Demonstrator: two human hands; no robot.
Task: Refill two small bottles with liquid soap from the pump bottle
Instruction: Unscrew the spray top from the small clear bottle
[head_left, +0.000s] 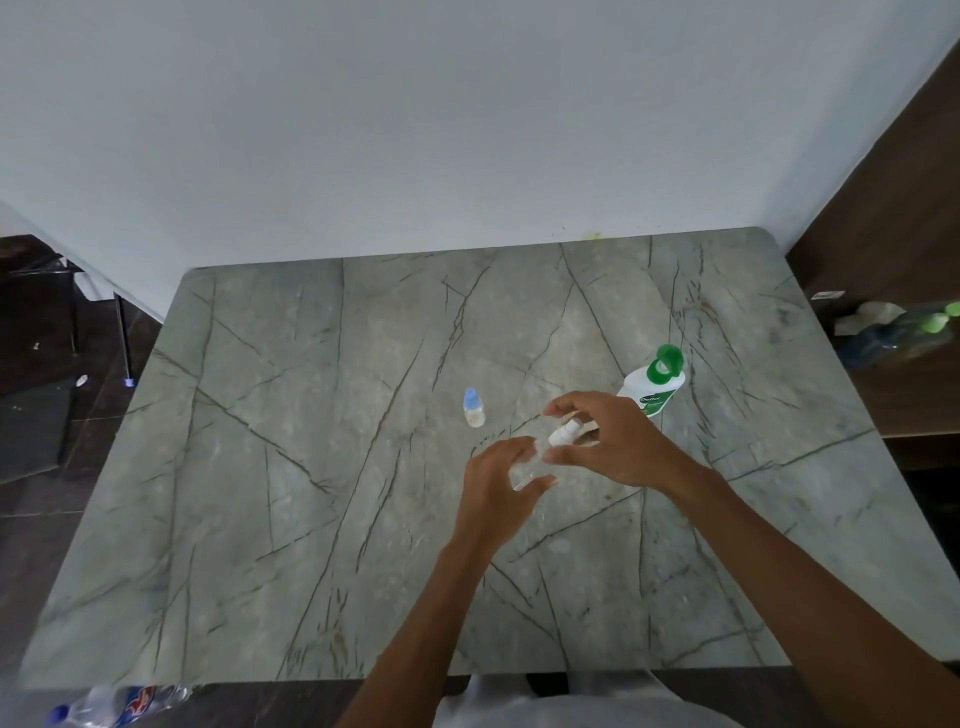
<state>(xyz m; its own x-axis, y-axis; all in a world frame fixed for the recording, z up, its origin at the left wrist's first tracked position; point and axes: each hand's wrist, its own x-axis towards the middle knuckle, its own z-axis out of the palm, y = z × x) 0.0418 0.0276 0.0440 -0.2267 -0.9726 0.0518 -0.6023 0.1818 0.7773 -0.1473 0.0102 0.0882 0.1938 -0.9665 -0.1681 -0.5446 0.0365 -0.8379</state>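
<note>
Right hand (608, 441) fingers curled round white cap (563, 434), index arched over, thumb underneath. Left hand (498, 483) thumb and fingers pinching clear small bottle (521, 472), cap right at its top end. Blue-capped small bottle (474, 408) standing near, left of the hands. Soap bottle (652, 387) just behind right hand, green lid flipped open. All on marble table (311, 467).
</note>
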